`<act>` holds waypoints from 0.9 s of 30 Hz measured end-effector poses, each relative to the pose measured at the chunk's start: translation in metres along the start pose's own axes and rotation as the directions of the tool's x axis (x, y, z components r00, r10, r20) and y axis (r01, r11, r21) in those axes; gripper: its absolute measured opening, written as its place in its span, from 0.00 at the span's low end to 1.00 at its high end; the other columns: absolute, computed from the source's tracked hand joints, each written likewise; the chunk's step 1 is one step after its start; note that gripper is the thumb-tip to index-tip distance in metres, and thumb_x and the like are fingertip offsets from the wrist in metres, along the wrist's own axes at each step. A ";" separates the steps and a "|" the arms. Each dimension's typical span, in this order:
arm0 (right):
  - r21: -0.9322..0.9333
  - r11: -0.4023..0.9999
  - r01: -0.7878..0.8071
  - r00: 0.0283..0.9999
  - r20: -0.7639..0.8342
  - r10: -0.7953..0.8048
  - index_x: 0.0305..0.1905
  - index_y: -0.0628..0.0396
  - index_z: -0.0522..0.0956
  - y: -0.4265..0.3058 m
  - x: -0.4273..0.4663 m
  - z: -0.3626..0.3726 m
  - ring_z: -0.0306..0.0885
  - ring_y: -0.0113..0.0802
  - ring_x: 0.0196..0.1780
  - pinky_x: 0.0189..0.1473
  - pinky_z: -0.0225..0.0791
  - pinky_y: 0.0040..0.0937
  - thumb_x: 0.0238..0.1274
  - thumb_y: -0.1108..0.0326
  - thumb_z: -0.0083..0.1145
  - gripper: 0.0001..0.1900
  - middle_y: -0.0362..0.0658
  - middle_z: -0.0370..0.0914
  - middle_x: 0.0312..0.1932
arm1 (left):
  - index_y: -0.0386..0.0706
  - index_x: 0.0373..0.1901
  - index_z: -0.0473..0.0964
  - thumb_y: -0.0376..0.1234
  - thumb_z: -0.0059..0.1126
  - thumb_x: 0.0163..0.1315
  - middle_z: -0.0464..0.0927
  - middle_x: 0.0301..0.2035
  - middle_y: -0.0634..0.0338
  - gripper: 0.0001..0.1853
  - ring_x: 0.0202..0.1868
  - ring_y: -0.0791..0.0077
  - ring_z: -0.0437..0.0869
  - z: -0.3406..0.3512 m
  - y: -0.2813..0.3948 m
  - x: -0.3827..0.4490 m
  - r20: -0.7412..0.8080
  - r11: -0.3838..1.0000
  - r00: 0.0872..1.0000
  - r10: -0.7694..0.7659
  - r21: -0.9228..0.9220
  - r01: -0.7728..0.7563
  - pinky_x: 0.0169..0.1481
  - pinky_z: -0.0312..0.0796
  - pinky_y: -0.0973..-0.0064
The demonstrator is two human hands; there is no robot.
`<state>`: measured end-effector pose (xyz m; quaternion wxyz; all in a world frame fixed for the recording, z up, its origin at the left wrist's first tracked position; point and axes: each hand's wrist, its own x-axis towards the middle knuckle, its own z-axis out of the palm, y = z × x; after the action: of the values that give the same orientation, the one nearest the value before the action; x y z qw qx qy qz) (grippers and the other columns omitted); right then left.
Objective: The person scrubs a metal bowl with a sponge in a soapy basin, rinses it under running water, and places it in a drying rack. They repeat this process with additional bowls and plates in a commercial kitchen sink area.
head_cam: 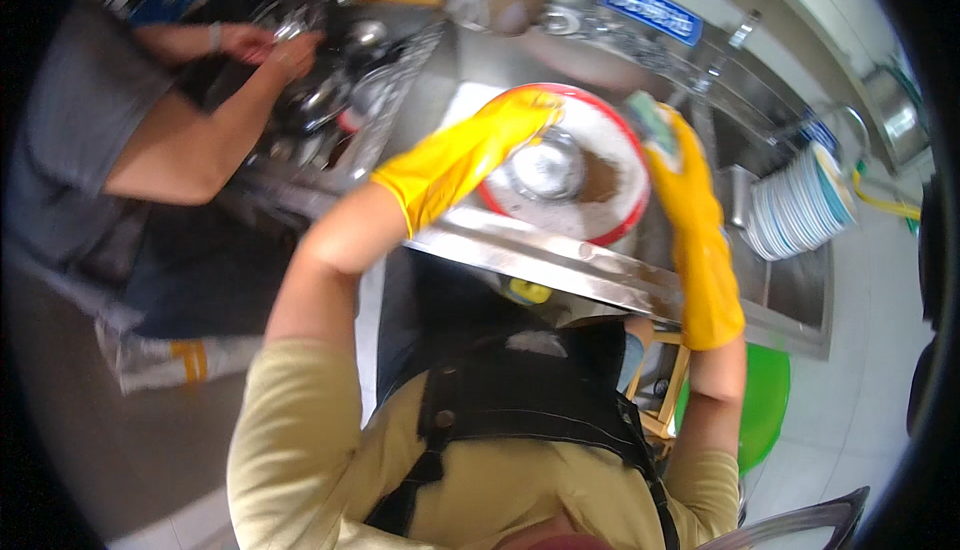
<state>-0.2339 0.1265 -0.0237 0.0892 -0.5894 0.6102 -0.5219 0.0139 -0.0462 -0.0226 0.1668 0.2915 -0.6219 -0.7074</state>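
In a yellow rubber glove, my left hand [536, 113] grips the far edge of a shiny metal bowl [553, 167]; motion blur hides the exact finger placement. Beneath the bowl is a white basin with a red rim [634, 216], holding foamy water and a brownish patch. My right hand [679, 148], gloved in yellow too, holds a green scouring sponge [651, 120] beside the basin's right rim. The basin sits in a stainless steel sink [480, 54], behind its front edge.
At the left a person's hands [274, 51] hold a shiny object over a sink of metalware [315, 103]. Stacked plates [795, 201] lean in the right sink. Taps [742, 28] and blue signs with writing [651, 11] line the back. A green stool [765, 407] stands below right.
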 end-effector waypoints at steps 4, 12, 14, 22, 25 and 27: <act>-0.294 0.954 0.063 0.995 0.089 -0.038 0.70 0.57 0.72 -0.026 -0.020 -0.021 0.73 0.54 0.70 0.71 0.65 0.44 0.63 0.71 0.64 0.29 0.57 0.76 0.66 | 0.42 0.66 0.75 0.47 0.55 0.74 0.75 0.64 0.54 0.26 0.66 0.65 0.75 -0.100 0.068 -0.055 0.108 0.839 0.912 0.396 0.360 -0.408 0.72 0.66 0.57; -0.498 0.863 0.084 0.995 -0.011 -0.103 0.72 0.51 0.71 -0.062 -0.023 -0.060 0.79 0.50 0.62 0.65 0.70 0.42 0.68 0.64 0.63 0.28 0.54 0.78 0.62 | 0.43 0.73 0.67 0.50 0.59 0.70 0.72 0.67 0.49 0.35 0.70 0.53 0.71 -0.097 0.039 -0.104 -0.110 0.956 0.983 0.148 0.272 -0.113 0.74 0.66 0.51; -0.417 0.909 -0.005 0.999 0.046 0.026 0.72 0.53 0.71 -0.027 -0.039 -0.079 0.75 0.50 0.69 0.71 0.66 0.44 0.66 0.69 0.60 0.29 0.53 0.77 0.66 | 0.41 0.70 0.69 0.40 0.53 0.76 0.75 0.64 0.52 0.25 0.68 0.59 0.76 -0.059 0.035 -0.100 -0.018 0.953 1.000 -0.004 0.303 0.010 0.74 0.67 0.58; -0.285 0.947 -0.148 0.984 0.049 0.169 0.73 0.52 0.70 -0.015 -0.066 -0.078 0.73 0.48 0.71 0.75 0.60 0.41 0.71 0.64 0.61 0.28 0.53 0.72 0.71 | 0.43 0.72 0.69 0.54 0.54 0.74 0.77 0.63 0.52 0.33 0.61 0.63 0.83 -0.161 0.113 -0.228 0.027 0.918 0.995 -0.091 0.389 0.074 0.65 0.76 0.66; -0.320 0.946 -0.058 0.990 0.101 0.095 0.72 0.53 0.71 -0.034 -0.037 -0.047 0.73 0.49 0.70 0.73 0.62 0.42 0.69 0.63 0.63 0.28 0.54 0.73 0.70 | 0.44 0.73 0.68 0.57 0.54 0.72 0.77 0.64 0.51 0.36 0.65 0.61 0.80 -0.143 0.106 -0.215 -0.095 0.928 0.989 0.112 0.365 -0.070 0.73 0.69 0.59; -0.263 0.964 0.027 0.987 0.158 0.015 0.72 0.53 0.71 0.004 -0.027 -0.032 0.71 0.51 0.72 0.74 0.60 0.43 0.68 0.64 0.64 0.29 0.54 0.74 0.68 | 0.43 0.71 0.69 0.52 0.54 0.74 0.78 0.62 0.51 0.31 0.63 0.60 0.80 -0.104 0.070 -0.147 -0.034 0.922 0.996 0.076 0.383 -0.058 0.72 0.70 0.61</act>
<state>-0.2521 0.1644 -0.0265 0.0563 -0.6374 0.6636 -0.3875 0.1836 -0.0521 0.0698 0.1459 0.3139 -0.7531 -0.5595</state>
